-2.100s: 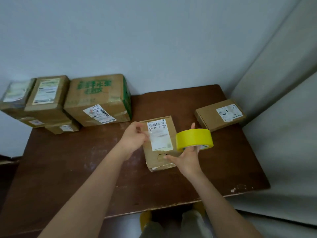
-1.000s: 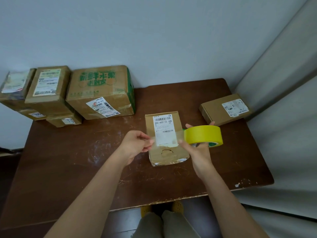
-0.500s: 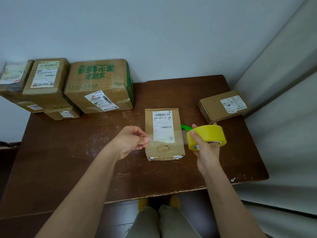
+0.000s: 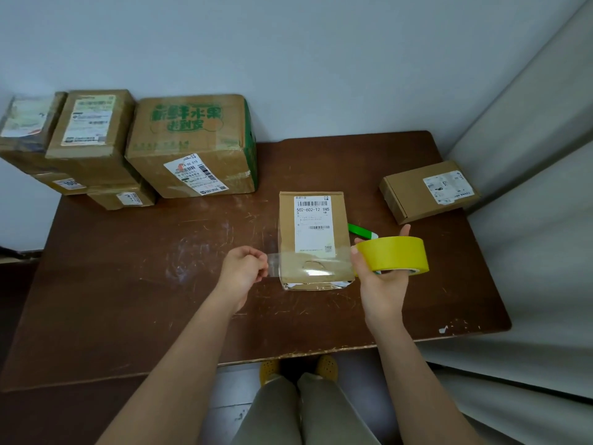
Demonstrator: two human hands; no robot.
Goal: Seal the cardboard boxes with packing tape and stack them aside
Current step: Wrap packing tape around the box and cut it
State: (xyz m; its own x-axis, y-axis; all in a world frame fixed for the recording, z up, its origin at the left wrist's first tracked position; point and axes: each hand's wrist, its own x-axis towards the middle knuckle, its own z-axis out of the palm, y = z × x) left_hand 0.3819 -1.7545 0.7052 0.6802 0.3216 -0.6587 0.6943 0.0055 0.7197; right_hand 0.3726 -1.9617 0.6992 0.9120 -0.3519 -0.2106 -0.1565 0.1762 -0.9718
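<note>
While the clear tape strip [image 4: 308, 263] hangs stretched over the near end of the small box [image 4: 313, 242], the main risk, as I judge it, is slack or twist: if either end dips unevenly the strip could fold on itself or land crooked and wrinkled across the flap. Left to right: sealed boxes [image 4: 128, 146] stacked at the table's [image 4: 144, 300] far left edge; left hand [image 4: 244, 268] pinching the strip's free end, just left of the box; box between the two hands, flat on the table mid-centre; green cutter [image 4: 361, 231] just beside its right side; right hand [image 4: 382, 277] gripping the yellow tape roll [image 4: 394, 255] at the box's right edge; another flat box [image 4: 428, 191] far right
</note>
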